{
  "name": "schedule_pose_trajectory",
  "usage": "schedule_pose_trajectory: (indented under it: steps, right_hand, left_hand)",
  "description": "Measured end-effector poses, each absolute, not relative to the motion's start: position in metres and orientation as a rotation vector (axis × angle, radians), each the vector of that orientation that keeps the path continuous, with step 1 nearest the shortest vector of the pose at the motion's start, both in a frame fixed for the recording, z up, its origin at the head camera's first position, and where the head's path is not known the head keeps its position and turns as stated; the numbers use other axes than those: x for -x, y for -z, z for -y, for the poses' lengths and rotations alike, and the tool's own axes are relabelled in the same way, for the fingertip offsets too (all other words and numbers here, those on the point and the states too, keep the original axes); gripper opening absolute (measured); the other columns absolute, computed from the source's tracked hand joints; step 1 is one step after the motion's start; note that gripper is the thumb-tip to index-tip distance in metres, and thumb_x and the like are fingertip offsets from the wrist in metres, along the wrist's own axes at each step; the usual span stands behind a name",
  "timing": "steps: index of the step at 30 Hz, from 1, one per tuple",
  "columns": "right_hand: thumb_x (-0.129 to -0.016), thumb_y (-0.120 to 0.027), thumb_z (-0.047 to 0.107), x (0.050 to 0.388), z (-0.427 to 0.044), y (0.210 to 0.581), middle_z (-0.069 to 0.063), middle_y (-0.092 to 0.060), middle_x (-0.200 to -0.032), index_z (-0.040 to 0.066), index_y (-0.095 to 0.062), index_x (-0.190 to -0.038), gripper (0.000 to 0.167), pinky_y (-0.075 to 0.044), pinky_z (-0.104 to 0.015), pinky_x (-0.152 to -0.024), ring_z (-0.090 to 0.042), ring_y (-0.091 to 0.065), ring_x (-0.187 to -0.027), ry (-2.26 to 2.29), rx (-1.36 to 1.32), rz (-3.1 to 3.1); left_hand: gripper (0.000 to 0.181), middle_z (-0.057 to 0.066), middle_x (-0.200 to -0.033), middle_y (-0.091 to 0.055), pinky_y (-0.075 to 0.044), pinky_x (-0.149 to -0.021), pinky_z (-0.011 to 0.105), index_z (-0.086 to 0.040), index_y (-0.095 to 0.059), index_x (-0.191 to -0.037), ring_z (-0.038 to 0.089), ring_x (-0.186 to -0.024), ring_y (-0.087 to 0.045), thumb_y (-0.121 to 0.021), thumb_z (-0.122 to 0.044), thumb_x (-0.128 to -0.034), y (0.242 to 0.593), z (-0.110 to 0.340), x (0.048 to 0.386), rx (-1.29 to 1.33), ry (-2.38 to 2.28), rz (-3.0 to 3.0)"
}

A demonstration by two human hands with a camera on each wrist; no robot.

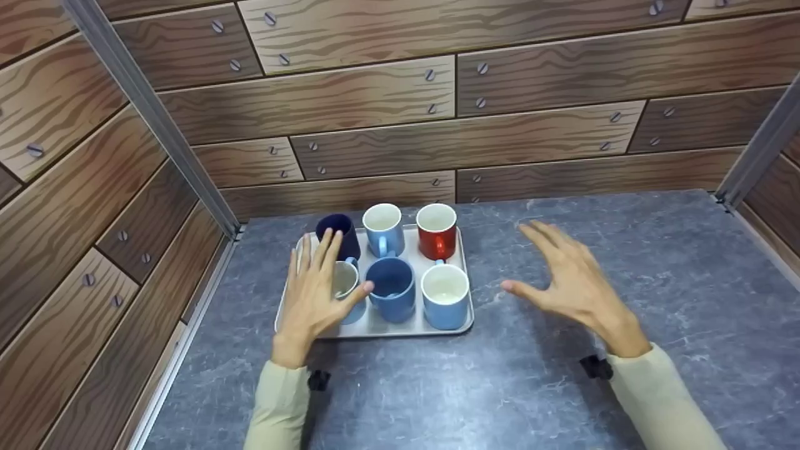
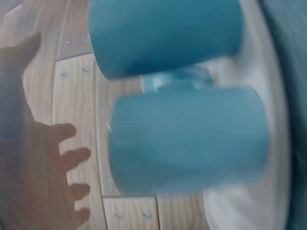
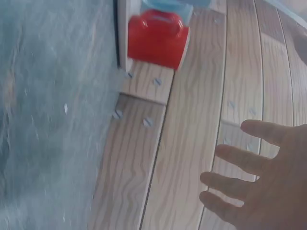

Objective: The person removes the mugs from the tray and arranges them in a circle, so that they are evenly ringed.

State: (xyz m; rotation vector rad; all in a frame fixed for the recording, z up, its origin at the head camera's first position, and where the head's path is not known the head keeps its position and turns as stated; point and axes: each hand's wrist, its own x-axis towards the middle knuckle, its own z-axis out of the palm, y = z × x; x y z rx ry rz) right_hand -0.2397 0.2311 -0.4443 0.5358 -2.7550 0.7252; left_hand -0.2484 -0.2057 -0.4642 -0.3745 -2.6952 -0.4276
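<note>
A pale tray (image 1: 400, 335) holds several mugs in two rows. At the back stand a navy mug (image 1: 340, 234), a light blue mug (image 1: 390, 242) and a red mug (image 1: 431, 242). The front row has a light blue mug (image 1: 355, 314) partly hidden by my hand, a darker blue mug (image 1: 394, 306) and another light blue mug (image 1: 445, 314). My left hand (image 1: 309, 303), fingers spread, hovers over the tray's left side, gripping nothing. To the tray's right, my right hand (image 1: 572, 281) is held above the table with fingers extended and thumb apart. The right wrist view also catches the red mug (image 3: 156, 40).
The tray stands on a grey marbled table (image 1: 437, 394) near the back wall (image 1: 375, 150), which has a wood-plank pattern. Metal frame posts (image 1: 156, 119) rise at the back corners. A similar plank-pattern wall (image 1: 69, 269) borders the left side.
</note>
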Motion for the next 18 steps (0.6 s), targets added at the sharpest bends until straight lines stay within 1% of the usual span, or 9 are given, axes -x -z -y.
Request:
schedule_pose_trajectory:
  steps: [3, 6, 10, 12, 15, 18]
  right_hand:
    - [-0.087, -0.077, 0.071, 0.242, -0.217, 0.451, -0.020, -0.034, -0.172, 0.015, -0.034, -0.168, 0.107, -0.023, -0.079, -0.122, -0.047, -0.035, -0.156, -0.766, -0.601, 2.746]
    - [-0.085, -0.079, 0.070, 0.243, -0.204, 0.459, -0.018, -0.037, -0.171, 0.015, -0.033, -0.168, 0.110, -0.026, -0.078, -0.122, -0.045, -0.038, -0.155, -0.822, -0.664, 2.745]
    - [-0.081, -0.083, 0.069, 0.245, -0.189, 0.469, -0.015, -0.040, -0.170, 0.016, -0.033, -0.168, 0.114, -0.033, -0.076, -0.120, -0.043, -0.043, -0.153, -0.923, -0.707, 2.739]
    - [-0.080, -0.084, 0.069, 0.246, -0.182, 0.475, -0.016, -0.041, -0.169, 0.014, -0.033, -0.168, 0.116, -0.035, -0.074, -0.119, -0.043, -0.044, -0.152, -0.978, -0.720, 2.739]
    - [-0.078, -0.086, 0.069, 0.248, -0.169, 0.483, -0.016, -0.043, -0.168, 0.012, -0.034, -0.167, 0.119, -0.036, -0.071, -0.121, -0.043, -0.044, -0.152, -1.053, -0.748, 2.743]
    - [-0.077, -0.088, 0.067, 0.249, -0.157, 0.492, -0.016, -0.046, -0.166, 0.010, -0.036, -0.166, 0.118, -0.036, -0.069, -0.122, -0.042, -0.044, -0.152, -1.123, -0.782, 2.727]
  left_hand:
    - [0.115, 0.008, -0.179, -0.021, -0.008, -0.134, 0.064, -0.012, -0.022, -0.172, 0.042, -0.166, -0.010, -0.064, -0.078, -0.0885, 0.470, 0.222, 0.244, 0.410, 0.452, 2.693]
    - [0.119, 0.008, -0.179, -0.019, -0.007, -0.134, 0.064, -0.010, -0.020, -0.172, 0.040, -0.166, -0.009, -0.067, -0.078, -0.0865, 0.477, 0.236, 0.240, 0.415, 0.470, 2.717]
    - [0.121, 0.010, -0.179, -0.019, -0.007, -0.134, 0.063, -0.010, -0.019, -0.172, 0.041, -0.166, -0.010, -0.067, -0.080, -0.0855, 0.487, 0.253, 0.239, 0.399, 0.442, 2.778]
    - [0.122, 0.014, -0.178, -0.021, -0.008, -0.134, 0.063, -0.009, -0.019, -0.172, 0.042, -0.165, -0.011, -0.066, -0.081, -0.0851, 0.494, 0.262, 0.239, 0.383, 0.423, 2.815]
    - [0.123, 0.018, -0.177, -0.022, -0.008, -0.134, 0.063, -0.007, -0.019, -0.171, 0.043, -0.165, -0.012, -0.067, -0.081, -0.0847, 0.505, 0.275, 0.238, 0.345, 0.423, 2.875]
    - [0.124, 0.021, -0.177, -0.019, -0.008, -0.134, 0.062, -0.007, -0.019, -0.171, 0.042, -0.165, -0.010, -0.068, -0.081, -0.0846, 0.512, 0.286, 0.236, 0.299, 0.448, 2.930]
